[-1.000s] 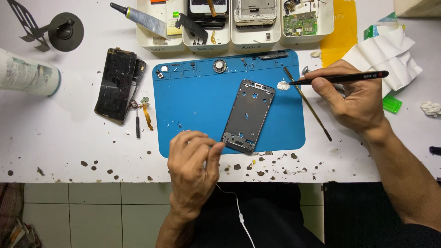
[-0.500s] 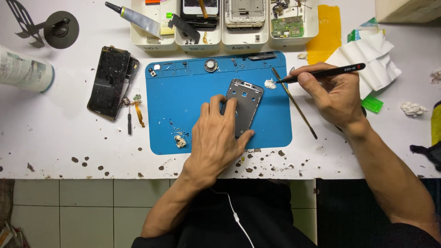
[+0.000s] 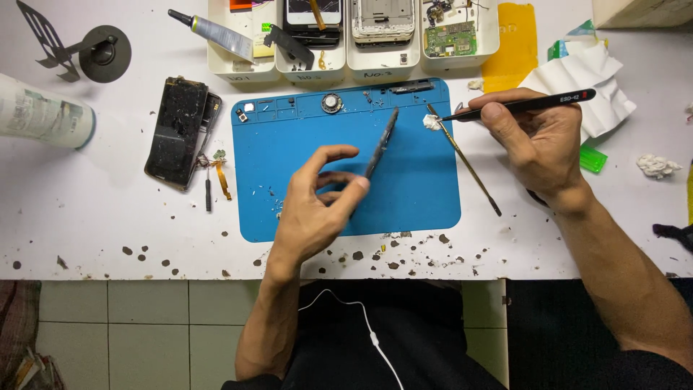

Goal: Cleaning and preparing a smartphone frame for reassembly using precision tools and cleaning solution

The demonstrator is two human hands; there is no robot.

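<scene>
Left hand: pinches phone frame, tipped on edge over blue mat.
Right hand: grips black tweezers holding white wad at mat's upper right corner.

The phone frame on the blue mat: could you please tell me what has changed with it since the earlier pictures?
The left hand, which came in from the table edge and pressed on the phone frame lying flat, has now gripped it and tipped it up on edge above the blue mat. The right hand still holds the black tweezers with the white wad at their tip.
</scene>
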